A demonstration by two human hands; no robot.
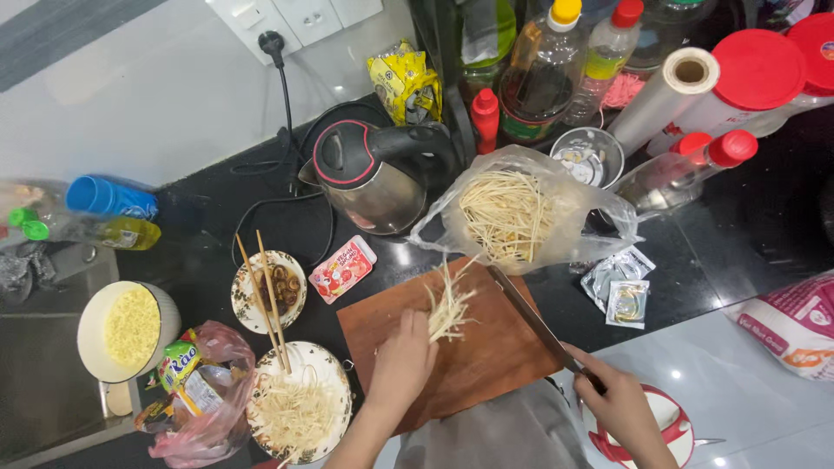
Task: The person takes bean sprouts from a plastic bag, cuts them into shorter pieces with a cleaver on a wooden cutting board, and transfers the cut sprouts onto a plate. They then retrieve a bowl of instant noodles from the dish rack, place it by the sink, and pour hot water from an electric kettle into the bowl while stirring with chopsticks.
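My left hand rests on a wooden cutting board, fingers pinched on a small bundle of pale vegetable shreds. My right hand grips the handle of a long knife, whose blade lies across the board's right side, pointing up-left toward the shreds. Just beyond the board stands an open clear plastic bag full of the same pale shreds.
A steel electric kettle stands behind the board. To the left are two patterned plates, chopsticks, a pot of dry noodles and a bag of wrappers. Bottles and red-lidded jars line the back.
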